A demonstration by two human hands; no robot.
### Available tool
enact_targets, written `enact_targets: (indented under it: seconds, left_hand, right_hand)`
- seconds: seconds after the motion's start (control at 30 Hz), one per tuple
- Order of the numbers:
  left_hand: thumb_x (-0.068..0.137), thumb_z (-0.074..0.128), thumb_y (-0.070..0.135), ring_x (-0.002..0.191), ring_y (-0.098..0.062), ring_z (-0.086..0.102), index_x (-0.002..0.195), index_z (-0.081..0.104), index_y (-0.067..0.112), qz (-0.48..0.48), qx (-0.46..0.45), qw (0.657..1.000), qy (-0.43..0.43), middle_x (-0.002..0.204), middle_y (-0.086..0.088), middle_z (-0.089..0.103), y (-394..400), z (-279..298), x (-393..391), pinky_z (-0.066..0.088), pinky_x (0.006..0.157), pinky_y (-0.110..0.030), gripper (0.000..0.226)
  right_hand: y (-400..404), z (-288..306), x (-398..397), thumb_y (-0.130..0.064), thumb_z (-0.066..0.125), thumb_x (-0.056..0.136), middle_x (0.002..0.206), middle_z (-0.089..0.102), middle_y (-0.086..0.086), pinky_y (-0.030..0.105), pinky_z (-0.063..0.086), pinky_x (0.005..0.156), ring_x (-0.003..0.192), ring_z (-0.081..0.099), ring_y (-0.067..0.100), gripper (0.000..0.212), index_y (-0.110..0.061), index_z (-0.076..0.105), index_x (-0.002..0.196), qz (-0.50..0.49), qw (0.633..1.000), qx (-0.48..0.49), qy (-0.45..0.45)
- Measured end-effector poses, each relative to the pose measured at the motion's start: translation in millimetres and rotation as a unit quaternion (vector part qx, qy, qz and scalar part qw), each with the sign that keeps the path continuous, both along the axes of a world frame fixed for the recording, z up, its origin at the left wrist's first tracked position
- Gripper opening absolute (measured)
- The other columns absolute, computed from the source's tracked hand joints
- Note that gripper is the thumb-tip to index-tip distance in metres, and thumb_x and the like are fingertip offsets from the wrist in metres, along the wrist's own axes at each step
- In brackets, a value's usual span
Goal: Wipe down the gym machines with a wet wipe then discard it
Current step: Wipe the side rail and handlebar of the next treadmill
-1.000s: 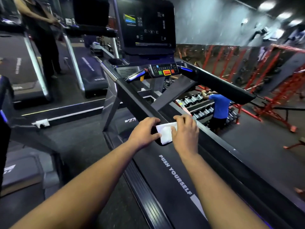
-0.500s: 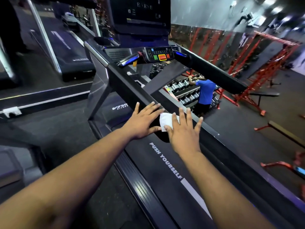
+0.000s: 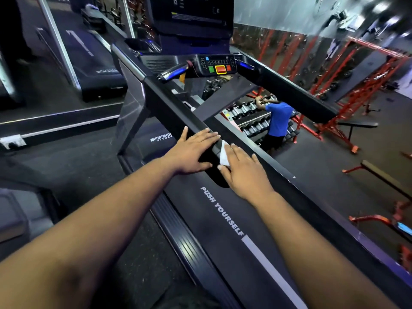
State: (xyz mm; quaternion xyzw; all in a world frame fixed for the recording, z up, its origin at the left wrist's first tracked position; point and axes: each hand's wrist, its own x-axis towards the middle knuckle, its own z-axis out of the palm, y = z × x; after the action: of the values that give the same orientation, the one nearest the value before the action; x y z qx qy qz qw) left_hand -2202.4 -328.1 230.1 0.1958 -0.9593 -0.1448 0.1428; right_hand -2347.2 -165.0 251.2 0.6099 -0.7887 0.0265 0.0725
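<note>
A second ago the 2 hands curled around the wet wipe (image 3: 224, 153). Now both are flat with straight fingers, so I think the wiping of the treadmill handrail (image 3: 178, 108) has begun. The left hand (image 3: 191, 150) rests flat on the rail and holds nothing. The right hand (image 3: 243, 172) presses the wipe down on the rail's end. Most of the wipe hides under the right fingers (image 3: 236, 152); a white corner sticks out on their thumb side, between the 2 hands.
</note>
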Motion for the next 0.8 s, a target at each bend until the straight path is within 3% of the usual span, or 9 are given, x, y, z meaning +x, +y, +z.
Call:
enact_targets:
  seconds: [0.1, 0.2, 0.27, 0.37, 0.47, 0.63, 0.7, 0.8]
  left_hand:
    - [0.084, 0.072, 0.036, 0.156, -0.005, -0.003, 0.163, 0.011, 0.03, -0.006, -0.013, 1.0, -0.022, 0.17, 0.015, 0.009, -6, 1, 3, -0.012, 0.121, -0.062, 0.1]
    - [0.08, 0.073, 0.028, 0.156, -0.006, -0.007, 0.164, 0.008, 0.029, -0.006, -0.013, 0.999, -0.029, 0.17, 0.013, 0.005, -3, 0, 3, -0.011, 0.121, -0.063, 0.106]
    - [0.079, 0.074, 0.026, 0.156, -0.008, -0.009, 0.164, 0.007, 0.027, -0.002, -0.012, 0.999, -0.031, 0.171, 0.012, 0.003, 0, -1, 1, -0.009, 0.122, -0.063, 0.108]
    - [0.077, 0.076, 0.024, 0.156, -0.01, -0.01, 0.164, 0.004, 0.025, -0.003, -0.024, 0.999, -0.046, 0.171, 0.01, 0.001, 1, -1, 1, -0.007, 0.122, -0.063, 0.112]
    - [0.076, 0.075, 0.02, 0.156, -0.009, -0.011, 0.164, -0.001, 0.025, -0.005, -0.057, 0.997, -0.061, 0.171, 0.01, -0.005, -3, -1, 4, -0.006, 0.123, -0.062, 0.116]
    - [0.078, 0.073, 0.018, 0.157, -0.013, -0.01, 0.161, -0.013, 0.027, 0.054, -0.1, 0.991, -0.069, 0.17, 0.006, -0.017, -18, -13, 26, -0.006, 0.123, -0.06, 0.121]
    - [0.079, 0.073, 0.017, 0.157, -0.015, -0.008, 0.161, -0.015, 0.027, 0.072, -0.101, 0.989, -0.079, 0.169, 0.007, -0.018, -23, -15, 32, -0.006, 0.122, -0.06, 0.121]
    - [0.079, 0.071, 0.015, 0.158, -0.018, -0.008, 0.161, -0.014, 0.026, 0.071, -0.09, 0.99, -0.085, 0.17, 0.005, -0.016, -23, -12, 28, -0.007, 0.121, -0.059, 0.119]
  right_hand:
    - [-11, 3, 4, -0.06, 0.04, 0.1, 0.167, 0.019, 0.009, 0.056, 0.029, 0.118, 0.153, 0.022, 0.025, 0.081, -0.018, 0.009, 0.162, 0.004, 0.999, 0.039, 0.013]
    - [23, -8, 9, -0.068, 0.048, 0.091, 0.168, 0.019, 0.011, 0.06, 0.028, 0.117, 0.153, 0.024, 0.029, 0.096, -0.013, 0.014, 0.162, 0.028, 0.996, 0.014, 0.086]
    - [51, -24, 8, -0.066, 0.053, 0.089, 0.169, 0.013, 0.013, 0.065, 0.02, 0.118, 0.155, 0.016, 0.03, 0.102, -0.009, 0.01, 0.162, 0.037, 0.984, 0.007, 0.176]
    - [53, -30, 11, -0.064, 0.044, 0.093, 0.169, -0.005, 0.016, 0.072, 0.003, 0.117, 0.156, -0.004, 0.032, 0.102, -0.005, -0.005, 0.16, 0.033, 0.964, 0.046, 0.262]
    - [19, -30, 31, -0.068, 0.029, 0.098, 0.165, -0.022, 0.019, 0.076, -0.016, 0.11, 0.152, -0.023, 0.035, 0.101, 0.0, -0.015, 0.157, 0.04, 0.923, 0.121, 0.362]
    - [11, -42, 37, -0.066, 0.02, 0.101, 0.162, -0.028, 0.022, 0.076, -0.023, 0.106, 0.147, -0.031, 0.042, 0.097, 0.004, -0.022, 0.152, 0.057, 0.856, 0.189, 0.477]
    - [29, -42, 34, -0.064, 0.022, 0.102, 0.161, -0.032, 0.021, 0.076, -0.022, 0.108, 0.146, -0.035, 0.039, 0.096, 0.003, -0.023, 0.152, 0.062, 0.862, 0.185, 0.467]
    - [51, -32, 28, -0.066, 0.028, 0.1, 0.163, -0.029, 0.018, 0.074, -0.013, 0.113, 0.15, -0.029, 0.034, 0.097, -0.001, -0.017, 0.156, 0.029, 0.913, 0.128, 0.385]
